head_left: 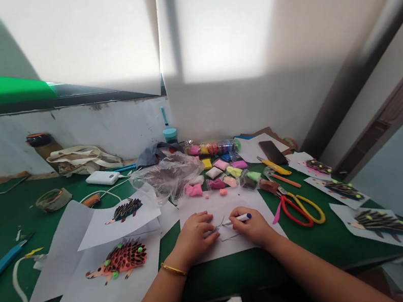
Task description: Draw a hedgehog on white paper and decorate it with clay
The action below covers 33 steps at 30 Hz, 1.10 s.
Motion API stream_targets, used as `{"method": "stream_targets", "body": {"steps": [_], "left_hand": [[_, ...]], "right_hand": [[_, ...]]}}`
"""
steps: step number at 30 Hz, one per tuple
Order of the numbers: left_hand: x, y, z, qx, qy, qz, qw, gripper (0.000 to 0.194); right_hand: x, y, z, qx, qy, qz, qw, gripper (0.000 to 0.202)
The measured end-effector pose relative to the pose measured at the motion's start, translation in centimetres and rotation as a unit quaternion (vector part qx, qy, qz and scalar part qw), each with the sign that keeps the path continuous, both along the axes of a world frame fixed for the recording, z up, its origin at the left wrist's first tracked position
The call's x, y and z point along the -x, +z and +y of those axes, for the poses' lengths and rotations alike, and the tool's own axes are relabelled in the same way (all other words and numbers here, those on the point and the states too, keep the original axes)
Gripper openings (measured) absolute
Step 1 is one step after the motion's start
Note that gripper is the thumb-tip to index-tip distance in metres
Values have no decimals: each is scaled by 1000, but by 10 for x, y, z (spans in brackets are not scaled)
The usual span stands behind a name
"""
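Observation:
My right hand (251, 227) is closed around a white marker (240, 217) with a dark blue end. Its tip points left, at thin lines on a white sheet of paper (233, 200). My left hand (197, 235) lies flat on the same sheet, left of the marker, with its fingers stretched out. A small greyish shape shows by its fingertips; I cannot make out what it is. Two little lumps of orange-pink clay (223, 192) rest near the sheet's far edge.
Bagged coloured clay (213, 173) lies beyond the sheet, beside a crumpled plastic bag (169, 177). Red-and-yellow scissors (298, 207) and a yellow cutter (276, 166) are on the right. Hedgehog pictures (127, 259) lie on both sides. A white power bank (103, 177) trails a cable.

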<state>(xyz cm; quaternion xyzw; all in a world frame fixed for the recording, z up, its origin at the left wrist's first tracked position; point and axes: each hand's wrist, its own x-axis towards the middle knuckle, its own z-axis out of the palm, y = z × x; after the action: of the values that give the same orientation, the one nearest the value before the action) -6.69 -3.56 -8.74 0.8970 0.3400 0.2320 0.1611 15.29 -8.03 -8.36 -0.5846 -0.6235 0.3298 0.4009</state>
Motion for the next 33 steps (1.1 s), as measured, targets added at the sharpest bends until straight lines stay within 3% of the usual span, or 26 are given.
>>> {"method": "stream_targets", "body": {"steps": [33], "left_hand": [[0,-3,1,-2,-2,-7,1000,8]], "right_hand": [[-1,1,1,4,-14,-11,1000,21]]}}
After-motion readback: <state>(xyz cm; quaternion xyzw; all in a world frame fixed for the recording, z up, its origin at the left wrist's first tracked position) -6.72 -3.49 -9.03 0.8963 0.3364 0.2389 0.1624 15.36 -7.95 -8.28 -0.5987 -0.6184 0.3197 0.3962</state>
